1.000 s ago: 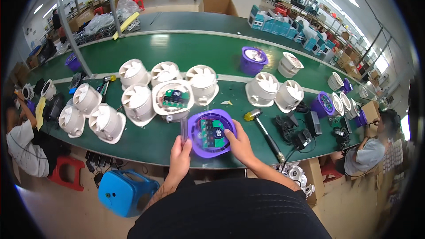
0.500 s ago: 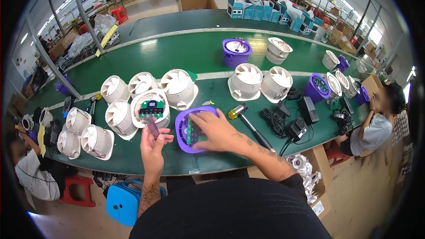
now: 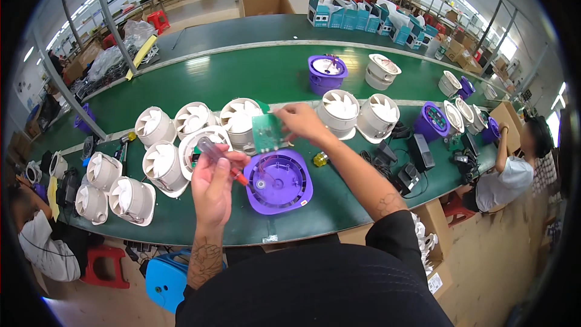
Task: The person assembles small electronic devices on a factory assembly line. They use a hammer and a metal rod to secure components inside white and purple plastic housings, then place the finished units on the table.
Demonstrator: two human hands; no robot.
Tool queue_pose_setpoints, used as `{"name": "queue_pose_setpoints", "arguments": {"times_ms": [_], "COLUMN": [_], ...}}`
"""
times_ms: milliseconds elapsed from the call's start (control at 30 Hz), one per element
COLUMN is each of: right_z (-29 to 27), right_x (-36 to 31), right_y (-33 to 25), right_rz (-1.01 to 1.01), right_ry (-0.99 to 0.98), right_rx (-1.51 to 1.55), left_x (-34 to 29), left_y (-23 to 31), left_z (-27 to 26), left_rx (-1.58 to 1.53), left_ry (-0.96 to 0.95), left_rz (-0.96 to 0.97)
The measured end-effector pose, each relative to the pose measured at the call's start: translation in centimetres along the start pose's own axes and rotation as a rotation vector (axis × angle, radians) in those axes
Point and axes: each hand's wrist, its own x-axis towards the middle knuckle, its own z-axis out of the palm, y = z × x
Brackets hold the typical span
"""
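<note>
Two hands are busy over the front edge of the counter [image 3: 339,206], and most of the risk seems to lie in what each carries. The right hand [image 3: 301,122] pinches a green circuit board [image 3: 266,134] by its upper right side, lifted above the back rim of an open purple housing [image 3: 284,198]. With the grip on one side alone, the board could swing or slip and strike that rim. Whether leads join board and housing is too fine to tell; if they do, lifting further could strain a joint.

The left hand [image 3: 216,181] is curled around a clear-handled tool [image 3: 209,148], with an orange-red part [image 3: 239,177] showing past the fingers. Held this near the board, it could scrape the components if the hands drift together. Just behind it stands a white fan housing [image 3: 206,142], easily nudged by a knuckle.

The purple housing sits near the middle of the counter's front edge, held by neither hand, so a tug or bump might slide it toward that edge. A yellow-ended tool [image 3: 321,159] lies partly hidden by the right forearm [image 3: 357,169], which could catch it if lowered.
</note>
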Motion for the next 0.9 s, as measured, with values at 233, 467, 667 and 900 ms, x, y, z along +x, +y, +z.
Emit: {"name": "queue_pose_setpoints", "arguments": {"times_ms": [233, 467, 667, 900], "right_z": [-5.0, -6.3, -6.2, -6.2], "right_x": [-9.4, -19.2, -18.6, -19.1], "right_y": [4.9, 11.5, 14.8, 14.6], "right_rz": [-0.261, 0.035, 0.01, 0.152], "right_ry": [0.235, 0.15, 0.303, 0.278], "right_rx": [-0.338, -0.92, -0.713, -0.24], "left_x": [1.3, 0.6, 0.8, 2.3], "left_y": [-5.2, -6.7, -6.3, -7.5], "left_z": [0.9, 0.2, 0.2, -0.5], "left_rx": [0.141, 0.234, 0.306, 0.275], "left_ry": [-0.117, -0.115, -0.13, -0.098], "left_rz": [-0.02, -0.101, -0.05, -0.041]}}
